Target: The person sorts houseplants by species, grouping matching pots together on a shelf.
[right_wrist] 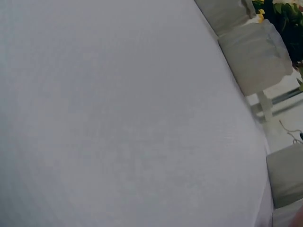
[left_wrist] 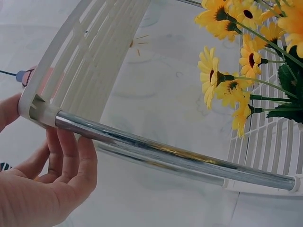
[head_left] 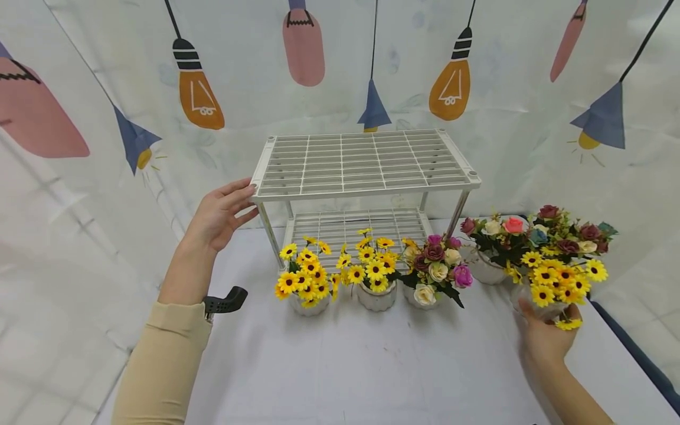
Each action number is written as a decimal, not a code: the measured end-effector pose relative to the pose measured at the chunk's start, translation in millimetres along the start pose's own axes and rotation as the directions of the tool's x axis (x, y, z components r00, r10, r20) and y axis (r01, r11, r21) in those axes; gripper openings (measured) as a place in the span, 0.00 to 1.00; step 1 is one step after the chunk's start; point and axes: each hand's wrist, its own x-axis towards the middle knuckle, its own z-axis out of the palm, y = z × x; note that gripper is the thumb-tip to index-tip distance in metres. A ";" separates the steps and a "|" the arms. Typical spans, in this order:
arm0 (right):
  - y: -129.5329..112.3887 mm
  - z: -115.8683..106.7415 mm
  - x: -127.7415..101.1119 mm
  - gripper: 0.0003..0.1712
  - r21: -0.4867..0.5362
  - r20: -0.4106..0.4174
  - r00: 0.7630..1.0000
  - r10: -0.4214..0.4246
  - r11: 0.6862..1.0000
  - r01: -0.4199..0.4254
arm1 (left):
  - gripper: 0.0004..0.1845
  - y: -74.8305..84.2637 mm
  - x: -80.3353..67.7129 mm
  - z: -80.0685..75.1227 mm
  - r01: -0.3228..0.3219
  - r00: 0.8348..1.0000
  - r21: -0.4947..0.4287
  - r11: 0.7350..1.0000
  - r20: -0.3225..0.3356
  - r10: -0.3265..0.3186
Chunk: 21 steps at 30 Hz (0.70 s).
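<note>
A white two-tier rack (head_left: 366, 192) with silver legs stands on the table. My left hand (head_left: 223, 215) holds the front left corner of its upper shelf; in the left wrist view its fingers (left_wrist: 66, 158) lie below the corner, beside the metal leg (left_wrist: 175, 153). At the right, my right hand (head_left: 549, 342) grips a potted plant of yellow artificial daisies (head_left: 558, 283), its pot partly hidden by blooms and fingers. Only a blurred bit of that hand shows in the right wrist view, near pale pots (right_wrist: 258, 56).
Two pots of yellow daisies (head_left: 305, 277) (head_left: 374, 268) and a pot of mixed roses (head_left: 435, 265) line the rack's front. More potted roses (head_left: 494, 236) (head_left: 571, 233) stand at the right. A patterned cloth (head_left: 340, 100) hangs behind; a white cloth (head_left: 372, 366) covers the table.
</note>
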 end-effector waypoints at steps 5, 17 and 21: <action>-2.5 -1.7 2.7 0.65 -0.014 0.002 1.000 -0.020 1.000 0.020 | 0.38 0.1 0.5 -0.3 0.000 1.000 0.004 1.000 0.001 0.000; -4.7 -2.7 5.4 0.70 -0.165 -0.020 1.000 -0.007 0.986 0.004 | 0.37 0.4 0.0 -1.0 -0.007 1.000 -0.007 1.000 -0.004 0.007; -6.0 -4.2 5.4 0.70 -0.179 -0.027 1.000 -0.006 0.984 0.001 | 0.37 -0.4 -0.5 -0.5 -0.004 1.000 -0.004 1.000 0.000 0.004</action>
